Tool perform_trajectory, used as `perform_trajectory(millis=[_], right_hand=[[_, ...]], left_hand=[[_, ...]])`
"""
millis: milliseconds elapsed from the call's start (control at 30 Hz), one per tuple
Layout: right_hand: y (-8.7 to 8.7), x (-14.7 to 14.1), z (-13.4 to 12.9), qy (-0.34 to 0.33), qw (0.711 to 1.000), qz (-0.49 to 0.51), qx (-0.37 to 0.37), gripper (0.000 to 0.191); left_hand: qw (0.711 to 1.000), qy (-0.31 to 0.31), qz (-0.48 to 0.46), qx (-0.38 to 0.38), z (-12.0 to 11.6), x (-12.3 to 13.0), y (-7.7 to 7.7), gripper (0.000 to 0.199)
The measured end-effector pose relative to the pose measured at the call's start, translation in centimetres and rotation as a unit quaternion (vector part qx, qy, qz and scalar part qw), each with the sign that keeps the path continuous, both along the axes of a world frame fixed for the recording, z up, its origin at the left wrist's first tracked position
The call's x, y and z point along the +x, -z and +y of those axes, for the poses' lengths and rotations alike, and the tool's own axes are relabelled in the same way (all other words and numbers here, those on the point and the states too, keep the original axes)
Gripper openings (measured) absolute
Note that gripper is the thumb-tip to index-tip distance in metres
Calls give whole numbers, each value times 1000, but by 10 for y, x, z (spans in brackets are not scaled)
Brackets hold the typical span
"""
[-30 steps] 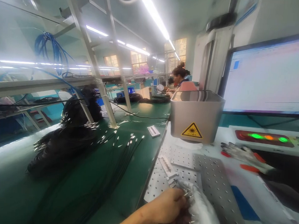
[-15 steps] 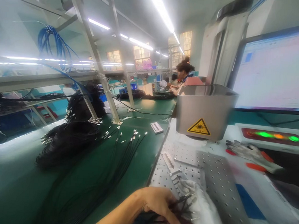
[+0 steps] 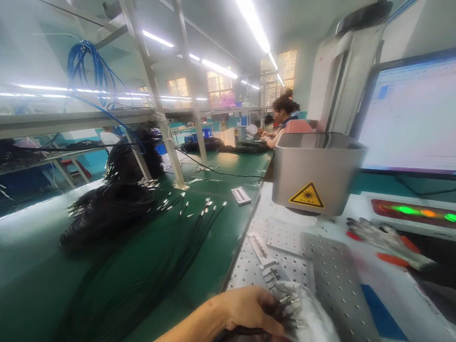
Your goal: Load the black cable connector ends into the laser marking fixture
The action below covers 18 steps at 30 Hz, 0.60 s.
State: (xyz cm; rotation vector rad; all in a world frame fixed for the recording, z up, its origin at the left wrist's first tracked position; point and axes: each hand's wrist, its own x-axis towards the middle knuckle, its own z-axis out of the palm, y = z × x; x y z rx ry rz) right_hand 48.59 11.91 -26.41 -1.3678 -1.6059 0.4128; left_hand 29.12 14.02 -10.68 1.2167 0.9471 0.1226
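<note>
At the bottom centre, my bare left hand [image 3: 251, 310] is closed around a bunch of thin black cables [image 3: 254, 331], thumb along the near side. Their silvery connector ends [image 3: 289, 302] stick out to the right. My right hand [image 3: 315, 318], in a white glove, curls around those ends from the other side; its fingers are partly hidden. Just beyond both hands, a slotted metal holder strip [image 3: 263, 254] lies on a perforated plate [image 3: 332, 277]. More black cables [image 3: 185, 256] with shiny tips stretch over the green tabletop to the left.
A grey machine head [image 3: 314, 172] with a yellow warning sign hangs over the plate. To the right are a monitor [image 3: 427, 112], indicator lights [image 3: 424, 212] and a work glove [image 3: 387, 239]. Coiled black cables [image 3: 112, 210] lie left by a metal rack post [image 3: 170, 156]. A co-worker [image 3: 282, 117] sits further back.
My left hand has shifted slightly right, and its fingers have drawn in closer around the cables. The connector ends now sit more tightly gathered against my gloved right hand.
</note>
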Motion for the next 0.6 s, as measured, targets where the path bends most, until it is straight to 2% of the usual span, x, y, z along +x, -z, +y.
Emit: perform_trajectory(millis=[67, 200, 367, 467, 600], right_hand=[[-2, 4, -2, -47, 999, -16, -16, 50], [-8, 0, -6, -75, 995, 24, -66, 48], [-13, -8, -5, -57, 993, 82, -58, 47], [-17, -8, -7, -54, 995, 70, -51, 46], [-29, -9, -12, -57, 995, 60, -50, 47]], left_hand=[[1000, -9, 1, -1, -2, -3, -3, 70], [999, -10, 1, 32, -6, -8, -10, 67], [994, -3, 27, 107, -10, -1, -18, 51], [997, -1, 19, 74, -9, -4, -14, 47], [999, 16, 37, 10, -7, -20, -3, 45]])
